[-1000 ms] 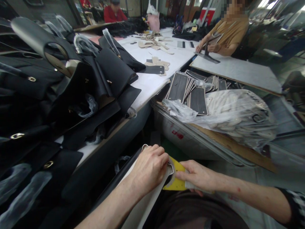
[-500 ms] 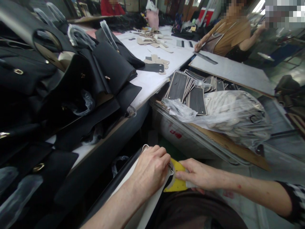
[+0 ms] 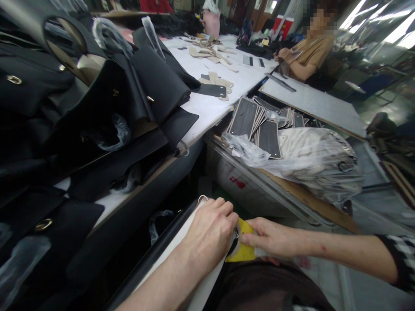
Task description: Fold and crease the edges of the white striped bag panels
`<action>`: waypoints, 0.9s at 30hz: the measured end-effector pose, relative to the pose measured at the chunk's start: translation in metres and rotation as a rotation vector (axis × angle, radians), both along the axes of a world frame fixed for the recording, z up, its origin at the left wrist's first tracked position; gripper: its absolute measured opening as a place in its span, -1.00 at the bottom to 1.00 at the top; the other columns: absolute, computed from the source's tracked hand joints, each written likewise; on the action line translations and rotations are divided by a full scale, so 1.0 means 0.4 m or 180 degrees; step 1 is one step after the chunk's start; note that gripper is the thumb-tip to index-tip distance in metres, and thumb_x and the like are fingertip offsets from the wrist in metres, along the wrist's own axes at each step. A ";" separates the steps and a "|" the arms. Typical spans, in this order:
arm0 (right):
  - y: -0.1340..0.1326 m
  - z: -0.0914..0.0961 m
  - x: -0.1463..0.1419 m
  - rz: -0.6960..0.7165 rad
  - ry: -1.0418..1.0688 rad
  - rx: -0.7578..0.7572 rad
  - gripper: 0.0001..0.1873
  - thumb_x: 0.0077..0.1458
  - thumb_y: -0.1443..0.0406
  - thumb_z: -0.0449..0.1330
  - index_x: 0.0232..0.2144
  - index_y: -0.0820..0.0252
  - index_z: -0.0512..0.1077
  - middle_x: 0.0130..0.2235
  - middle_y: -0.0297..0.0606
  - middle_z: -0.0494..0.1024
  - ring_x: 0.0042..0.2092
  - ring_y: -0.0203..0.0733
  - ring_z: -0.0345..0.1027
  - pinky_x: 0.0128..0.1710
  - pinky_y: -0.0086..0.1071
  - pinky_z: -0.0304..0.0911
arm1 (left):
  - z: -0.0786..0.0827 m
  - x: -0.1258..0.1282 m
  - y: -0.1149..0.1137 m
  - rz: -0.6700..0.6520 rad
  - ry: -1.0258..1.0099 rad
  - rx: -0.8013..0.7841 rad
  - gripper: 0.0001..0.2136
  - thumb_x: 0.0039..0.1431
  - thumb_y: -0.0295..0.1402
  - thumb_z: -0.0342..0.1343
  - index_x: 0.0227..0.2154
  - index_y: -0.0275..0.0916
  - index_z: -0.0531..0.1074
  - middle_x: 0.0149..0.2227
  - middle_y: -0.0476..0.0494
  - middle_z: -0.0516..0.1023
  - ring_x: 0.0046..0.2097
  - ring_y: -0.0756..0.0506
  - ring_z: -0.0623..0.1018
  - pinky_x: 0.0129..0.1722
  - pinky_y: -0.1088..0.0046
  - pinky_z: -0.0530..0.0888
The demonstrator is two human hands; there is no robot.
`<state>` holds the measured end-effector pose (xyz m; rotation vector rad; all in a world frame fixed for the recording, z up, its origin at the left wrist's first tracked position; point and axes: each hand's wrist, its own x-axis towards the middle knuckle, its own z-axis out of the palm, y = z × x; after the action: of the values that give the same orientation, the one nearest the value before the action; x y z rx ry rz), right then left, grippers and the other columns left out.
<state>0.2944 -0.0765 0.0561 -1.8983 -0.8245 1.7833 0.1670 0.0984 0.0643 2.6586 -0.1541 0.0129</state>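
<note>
My left hand (image 3: 210, 231) is closed, fingers curled down over the end of a pale, off-white bag panel (image 3: 191, 285) that runs along my lap with a black edge on its left. My right hand (image 3: 270, 239) is closed in a pinch on a yellow piece (image 3: 242, 252) that sits against the panel's end, right beside my left fingers. The two hands almost touch. What lies under my left fingers is hidden.
A heap of black handbags (image 3: 97, 99) with gold fittings covers the white table (image 3: 207, 110) at left. A bin at right holds black-and-beige cut panels (image 3: 256, 125) and a plastic bag of pale pieces (image 3: 319, 160). A person in a tan top (image 3: 308, 52) works at a grey board (image 3: 314, 103) beyond.
My hands stay together on the panel and the yellow piece, nearly still. The view has shifted slightly. The person in the tan top has drawn both hands in close to the body.
</note>
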 end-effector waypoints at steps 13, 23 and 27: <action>-0.021 -0.053 -0.008 -0.0090 -0.0098 0.0366 -0.52 0.24 -0.08 0.04 -0.29 0.23 0.40 -0.53 -0.36 0.44 -0.59 -0.36 0.25 -0.64 -0.55 0.13 | -0.002 -0.006 0.011 -0.0474 -0.0064 0.0280 -0.87 0.27 -0.30 0.13 -0.35 -0.24 0.40 -0.26 -0.04 0.44 -0.17 -0.13 0.40 -0.19 0.24 0.32; 0.011 -0.044 -0.020 -0.0182 0.0196 0.0084 -0.52 0.21 -0.10 0.05 -0.31 0.22 0.34 -0.61 -0.40 0.41 -0.68 -0.35 0.25 -0.73 -0.56 0.15 | -0.041 -0.056 0.003 -0.0614 -0.0387 0.0485 -0.91 0.23 -0.35 0.16 -0.31 -0.27 0.46 -0.23 -0.09 0.47 -0.12 -0.18 0.42 -0.09 0.24 0.36; 0.021 -0.050 -0.036 -0.0412 0.0400 -0.0119 -0.43 0.15 -0.20 0.05 -0.35 0.21 0.31 -0.64 -0.38 0.42 -0.72 -0.33 0.25 -0.77 -0.56 0.16 | -0.030 -0.072 0.008 -0.0520 -0.0237 0.0344 -0.82 0.27 -0.41 0.06 -0.11 -0.32 0.44 -0.11 -0.17 0.48 0.02 -0.21 0.39 0.11 0.22 0.32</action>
<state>0.2800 -0.0682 0.0363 -1.7980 -0.6146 1.8284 0.1382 0.1017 0.0524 2.7460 -0.4065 0.0520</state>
